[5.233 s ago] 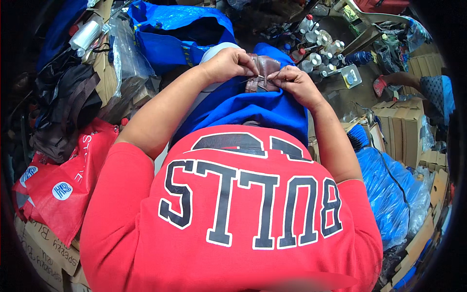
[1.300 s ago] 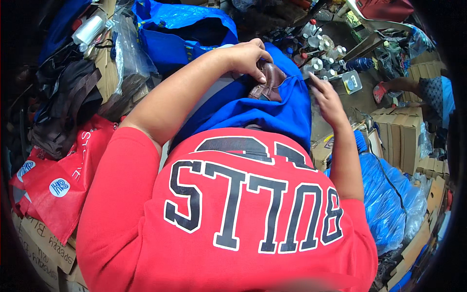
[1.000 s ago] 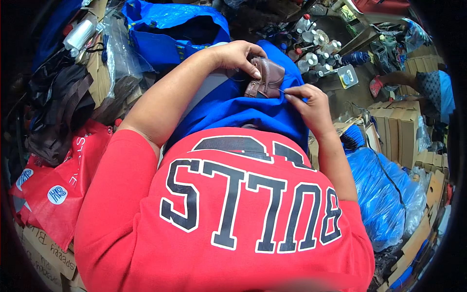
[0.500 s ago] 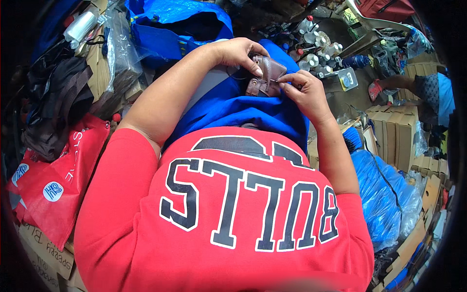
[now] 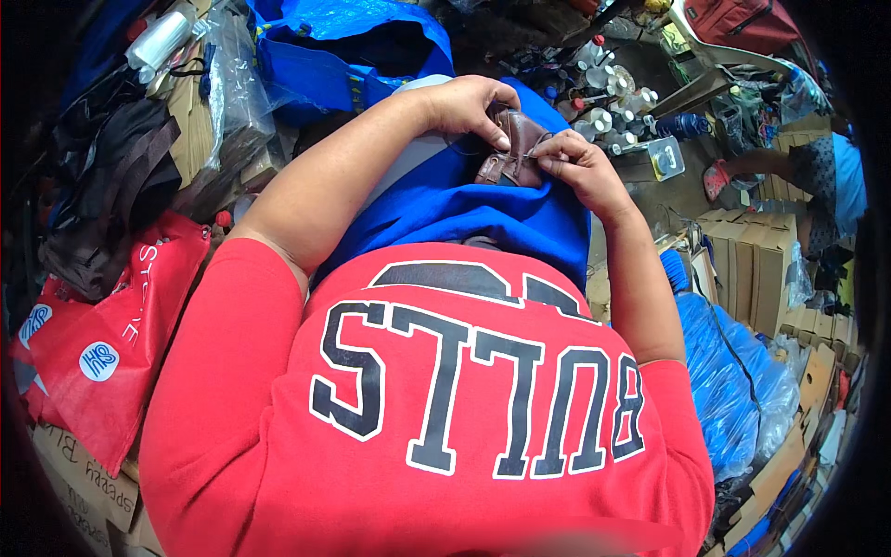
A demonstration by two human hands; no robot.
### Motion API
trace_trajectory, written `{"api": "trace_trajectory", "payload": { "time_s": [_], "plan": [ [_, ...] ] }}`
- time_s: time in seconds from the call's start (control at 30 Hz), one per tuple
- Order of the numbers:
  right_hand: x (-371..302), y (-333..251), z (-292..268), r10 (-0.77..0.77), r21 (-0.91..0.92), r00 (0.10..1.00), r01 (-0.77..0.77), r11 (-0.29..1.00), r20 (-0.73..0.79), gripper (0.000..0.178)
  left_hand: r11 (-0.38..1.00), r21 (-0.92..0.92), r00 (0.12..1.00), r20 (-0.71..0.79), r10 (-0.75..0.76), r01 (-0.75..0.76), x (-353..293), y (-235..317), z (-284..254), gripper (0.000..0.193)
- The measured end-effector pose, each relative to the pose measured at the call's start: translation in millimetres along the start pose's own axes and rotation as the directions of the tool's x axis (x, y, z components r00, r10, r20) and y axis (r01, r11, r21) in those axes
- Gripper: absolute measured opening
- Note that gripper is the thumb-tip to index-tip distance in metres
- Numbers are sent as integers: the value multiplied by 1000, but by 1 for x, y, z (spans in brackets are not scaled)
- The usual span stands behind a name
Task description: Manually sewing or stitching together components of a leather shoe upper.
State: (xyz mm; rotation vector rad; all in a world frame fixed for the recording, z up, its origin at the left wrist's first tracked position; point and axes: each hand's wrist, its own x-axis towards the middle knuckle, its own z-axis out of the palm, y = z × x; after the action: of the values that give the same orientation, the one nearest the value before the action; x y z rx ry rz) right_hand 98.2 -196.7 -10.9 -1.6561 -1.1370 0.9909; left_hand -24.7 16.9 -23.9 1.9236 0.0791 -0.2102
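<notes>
Head view, and the brown leather shoe (image 5: 525, 137) rests on blue cloth (image 5: 464, 213), left hand (image 5: 469, 109) holding its left edge between thumb and fingers, right hand (image 5: 583, 171) pinching narrowly at its right side; whether those fingers grip anything thin, I cannot tell.

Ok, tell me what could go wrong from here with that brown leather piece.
The left hand has its thumb on the brown leather piece, close to the right hand; anything sharp pinched there, too small to make out, might prick it. The piece sits over bunched blue cloth, so it could shift if the left grip loosens. Bottles crowd together beyond the right hand; a wide swing might topple some.
</notes>
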Motion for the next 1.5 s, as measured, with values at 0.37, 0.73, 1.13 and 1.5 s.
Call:
{"api": "trace_trajectory", "payload": {
  "time_s": [0.37, 0.73, 1.13, 1.5],
  "plan": [
    [-18, -21, 31, -245, -387, 948, 151, 909, -205, 15, 964, 244, 912, -361, 193, -107, -37, 13, 4, 35],
    [-6, -8, 8, -36, -183, 999, 33, 983, -15, 17, 742, 669, 805, -419, 420, -40, -75, 34, 32, 17],
    [-1, -8, 6, -50, -147, 999, 50, 988, 0, 18, 671, 741, 799, -396, 453, -14, -71, 40, 35, 15],
    [-2, -3, 11, -13, -54, 1000, 13, 998, 6, 23, 819, 559, 851, -359, 383, -133, -65, 9, 24, 26]
  ]
}}
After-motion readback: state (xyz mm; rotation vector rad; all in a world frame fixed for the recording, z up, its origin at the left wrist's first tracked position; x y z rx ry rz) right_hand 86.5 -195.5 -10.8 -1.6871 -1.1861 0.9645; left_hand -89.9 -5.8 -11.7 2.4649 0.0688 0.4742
